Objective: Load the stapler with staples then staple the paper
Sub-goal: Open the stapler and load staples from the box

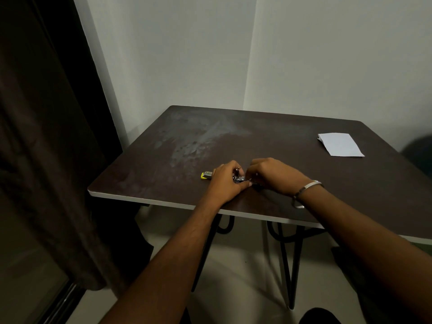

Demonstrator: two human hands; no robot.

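Observation:
A small metal stapler (239, 177) lies on the dark table (280, 141) near its front edge, mostly hidden between my two hands. My left hand (225, 181) grips its left side. My right hand (271, 174) has its fingertips pinched at the stapler's right end; whether they hold staples is too small to tell. A small yellow box (206, 175) sits on the table just left of my left hand. A folded white paper (340, 145) lies at the far right of the table.
The table stands in a room corner with white walls behind it. A dark curtain (46, 136) hangs at the left. A dark rounded shape (418, 150) shows past the table's right edge. Black hairpin legs (289, 265) are below.

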